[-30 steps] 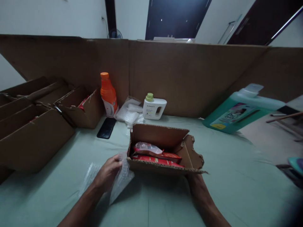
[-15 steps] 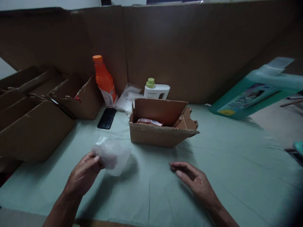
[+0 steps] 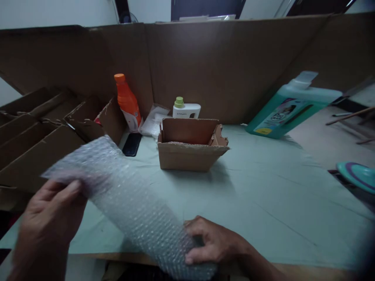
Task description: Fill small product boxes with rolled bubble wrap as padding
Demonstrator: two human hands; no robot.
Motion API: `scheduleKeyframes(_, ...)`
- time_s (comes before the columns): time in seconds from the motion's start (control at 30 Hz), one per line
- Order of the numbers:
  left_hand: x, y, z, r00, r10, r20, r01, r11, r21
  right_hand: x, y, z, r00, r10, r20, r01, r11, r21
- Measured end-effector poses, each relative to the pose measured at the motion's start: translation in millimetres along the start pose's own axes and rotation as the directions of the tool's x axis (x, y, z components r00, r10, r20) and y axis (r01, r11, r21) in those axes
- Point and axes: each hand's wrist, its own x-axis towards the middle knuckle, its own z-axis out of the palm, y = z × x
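A long strip of bubble wrap (image 3: 140, 207) stretches between my two hands over the table's front edge. My left hand (image 3: 52, 210) pinches its upper left end, thumb on top, slightly blurred. At the lower right end, my right hand (image 3: 211, 242) has its thumb and fingers closed on the strip's edge. Beyond the wrap stands an open cardboard box (image 3: 184, 158) with torn flaps; what lies inside is mostly hidden by its front wall.
A black phone (image 3: 132, 144) lies near an orange bottle (image 3: 128, 102). Behind the box are a white bottle (image 3: 186, 111) with a green cap and clear plastic packaging (image 3: 152, 121). Larger cardboard boxes (image 3: 43, 152) line the left; a green liquid jug (image 3: 288, 109) leans at the right.
The bubble wrap, bunched in my left hand before, is now spread out toward me. My right hand, free before, has come down and taken its other end. The view has tilted up a little.
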Motion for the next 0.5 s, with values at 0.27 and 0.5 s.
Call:
scheduleKeyframes(0.27,28.4,-114.2,25.8,0.932,-0.207,0.297,-0.099,0.644,0.759,-55.0,37.9,-37.5,0.646,0.043,-0.762,-0.445,0.833,-0.330)
scheduleKeyframes(0.5,23.1,-119.9,57.1,0.873,0.040,0.486,-0.355,0.735,0.578,-61.6,48.4,-99.4,0.454,-0.046,-0.890,-0.454,0.848,-0.275)
